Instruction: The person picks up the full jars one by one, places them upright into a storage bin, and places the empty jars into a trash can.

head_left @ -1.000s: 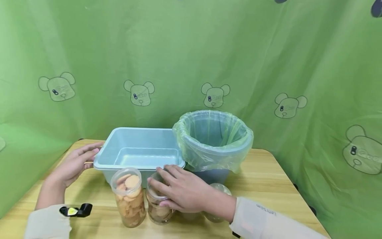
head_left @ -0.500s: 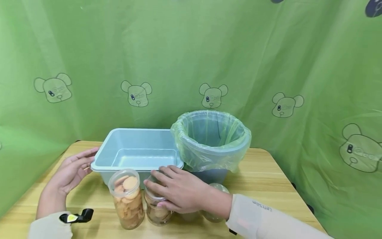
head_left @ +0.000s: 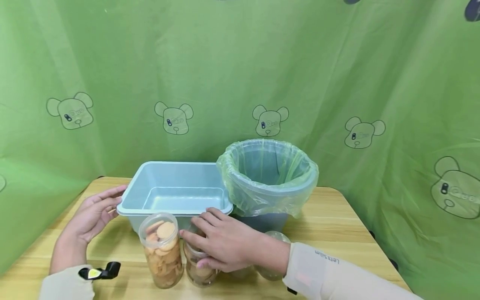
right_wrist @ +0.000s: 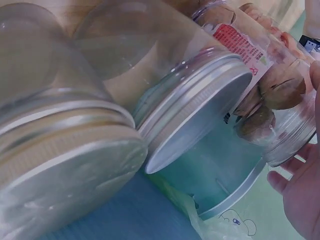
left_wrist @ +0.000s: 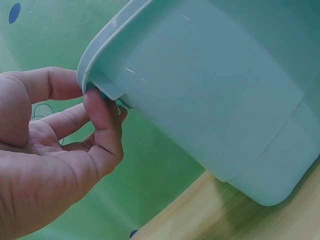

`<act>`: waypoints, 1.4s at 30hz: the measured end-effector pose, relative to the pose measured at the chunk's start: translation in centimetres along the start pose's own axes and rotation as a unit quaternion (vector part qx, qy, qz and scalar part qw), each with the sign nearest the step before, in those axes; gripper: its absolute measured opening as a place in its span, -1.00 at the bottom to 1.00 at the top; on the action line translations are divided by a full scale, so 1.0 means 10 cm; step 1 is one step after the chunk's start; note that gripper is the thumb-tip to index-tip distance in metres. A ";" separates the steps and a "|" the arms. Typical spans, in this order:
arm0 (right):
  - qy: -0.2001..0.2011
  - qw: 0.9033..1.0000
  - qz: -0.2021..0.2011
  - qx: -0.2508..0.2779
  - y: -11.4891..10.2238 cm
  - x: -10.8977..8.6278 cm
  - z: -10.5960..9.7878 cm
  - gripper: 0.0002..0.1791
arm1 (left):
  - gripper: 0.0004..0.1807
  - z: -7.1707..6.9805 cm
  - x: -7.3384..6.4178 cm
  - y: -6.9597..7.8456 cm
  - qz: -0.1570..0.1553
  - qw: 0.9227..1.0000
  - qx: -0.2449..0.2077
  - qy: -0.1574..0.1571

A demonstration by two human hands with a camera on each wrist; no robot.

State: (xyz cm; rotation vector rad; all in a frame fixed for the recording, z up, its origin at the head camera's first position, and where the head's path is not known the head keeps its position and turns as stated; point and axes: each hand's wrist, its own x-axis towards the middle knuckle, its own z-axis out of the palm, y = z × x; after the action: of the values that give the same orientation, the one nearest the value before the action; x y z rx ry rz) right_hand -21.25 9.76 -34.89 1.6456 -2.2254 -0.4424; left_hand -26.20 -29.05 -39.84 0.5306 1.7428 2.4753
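Observation:
At the left end of the light blue plastic basin (head_left: 176,214), my left hand (head_left: 91,216) pinches the rim. The left wrist view shows its bent fingers (left_wrist: 105,120) against the rim. My right hand (head_left: 228,241) grips the top of a clear jar (head_left: 202,273) from above, hiding much of it. Brown rounded pieces (right_wrist: 285,90) fill part of this jar in the right wrist view. Just left of it stands a clear jar of pale orange round biscuits (head_left: 163,254), apart from both hands. Another clear jar (head_left: 275,237) is partly hidden under my right wrist.
A blue bin (head_left: 271,191) lined with a thin green bag stands right of the basin. Two clear jars with silver lids (right_wrist: 200,115) appear close in the right wrist view. The wooden table (head_left: 333,233) ends at a green curtain (head_left: 318,62) behind.
The left fingers have shifted slightly at the basin's rim. My right fingers have moved a little on the jar's top, and the jar sits slightly nearer.

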 end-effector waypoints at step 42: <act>0.027 0.991 0.039 0.127 0.15 0.13 -0.43 -0.38 | -0.59 0.01 0.02 0.00 -0.001 1.000 0.005 0.013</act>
State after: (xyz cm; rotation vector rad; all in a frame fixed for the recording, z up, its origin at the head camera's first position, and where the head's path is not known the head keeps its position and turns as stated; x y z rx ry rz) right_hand -21.01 8.73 -30.25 1.6602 -2.3744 -0.0958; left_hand -26.33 -28.91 -39.74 0.5001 1.7658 2.4841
